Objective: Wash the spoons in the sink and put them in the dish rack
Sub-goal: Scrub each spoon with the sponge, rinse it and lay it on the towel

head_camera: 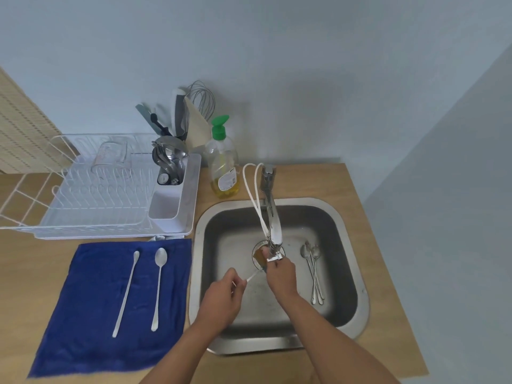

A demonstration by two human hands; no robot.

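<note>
Spoons, long-handled, steel: two are lying side by side but apart on the blue towel (91, 309) left of the sink (346, 217), one (126, 293) turned on edge, the other (158, 286) bowl-up, bowls pointing far. A bunch of spoons (314, 273) is resting together on the sink floor at right, bowls far; another spoon (253, 276) is being held over the drain, handle pinched, bowl hidden. Dish rack (91, 195), white wire, is standing far left with cutlery in its holder.

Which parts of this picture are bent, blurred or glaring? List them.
Head view: wide-angle bend curves the counter edges and dish rack; the spoon between left hand and right hand is blurred; glare on the tap; soft wall shadows.
</note>
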